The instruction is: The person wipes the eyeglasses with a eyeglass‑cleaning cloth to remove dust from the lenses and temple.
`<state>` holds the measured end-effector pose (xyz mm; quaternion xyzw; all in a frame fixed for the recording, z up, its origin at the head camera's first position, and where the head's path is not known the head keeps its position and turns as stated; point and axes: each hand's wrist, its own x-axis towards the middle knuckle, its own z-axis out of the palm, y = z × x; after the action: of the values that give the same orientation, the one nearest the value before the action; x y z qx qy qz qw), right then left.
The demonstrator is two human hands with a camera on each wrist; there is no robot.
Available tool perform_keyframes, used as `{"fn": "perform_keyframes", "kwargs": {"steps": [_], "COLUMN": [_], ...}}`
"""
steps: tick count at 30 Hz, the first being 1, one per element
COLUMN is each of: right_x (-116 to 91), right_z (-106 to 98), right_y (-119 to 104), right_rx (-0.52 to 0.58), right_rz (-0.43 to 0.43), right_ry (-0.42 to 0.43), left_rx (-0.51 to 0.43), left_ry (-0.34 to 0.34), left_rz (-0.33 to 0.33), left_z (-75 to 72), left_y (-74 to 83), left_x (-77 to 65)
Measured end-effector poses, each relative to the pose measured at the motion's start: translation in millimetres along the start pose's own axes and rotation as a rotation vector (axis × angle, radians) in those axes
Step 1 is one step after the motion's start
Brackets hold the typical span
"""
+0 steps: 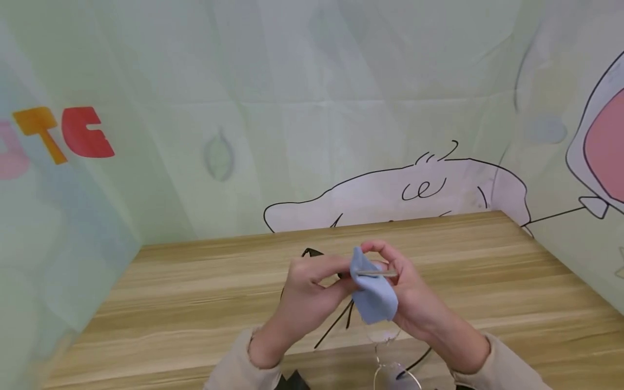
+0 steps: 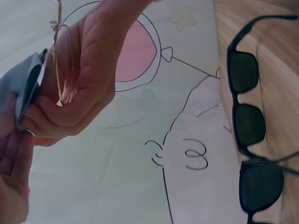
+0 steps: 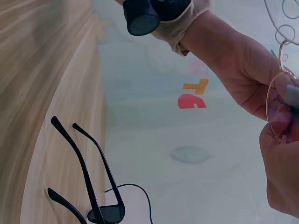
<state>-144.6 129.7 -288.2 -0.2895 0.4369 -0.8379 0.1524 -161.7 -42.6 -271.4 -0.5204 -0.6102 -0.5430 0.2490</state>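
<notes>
A light blue cleaning cloth is folded over part of a pair of thin gold wire-rimmed eyeglasses. My left hand pinches the cloth between thumb and fingers. From the other side my right hand holds the eyeglasses, its fingers curled close to the cloth. A round wire rim shows between both hands in the right wrist view. Both hands are raised above the table, and the cloth hides what part of the eyeglasses lies within it.
Black sunglasses lie on the wooden table, with a second dark pair beside them in the left wrist view. A dark object shows at the head view's bottom edge. A printed backdrop stands behind the table.
</notes>
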Motion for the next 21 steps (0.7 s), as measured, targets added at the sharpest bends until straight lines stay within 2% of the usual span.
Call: {"fn": "perform_keyframes", "kwargs": {"steps": [4, 8, 15, 21], "right_x": [-2, -3, -7, -11], "right_z": [-1, -4, -14, -21], "right_y": [1, 4, 4, -2], "right_rx": [-0.041, -0.133, -0.230, -0.399], "right_rz": [0.022, 0.038, 0.029, 0.058], "right_ry": [0.035, 0.062, 0.088, 0.134], "left_rx": [0.077, 0.117, 0.142, 0.129], "left_ry": [-0.013, 0.032, 0.108, 0.144], "left_rz": [0.032, 0.068, 0.047, 0.032], "left_z": [0.8, 4.0, 5.5, 2.3], "left_y": [0.0, 1.4, 7.9, 13.9], "left_x": [-0.8, -1.3, 2.4, 6.4]}}
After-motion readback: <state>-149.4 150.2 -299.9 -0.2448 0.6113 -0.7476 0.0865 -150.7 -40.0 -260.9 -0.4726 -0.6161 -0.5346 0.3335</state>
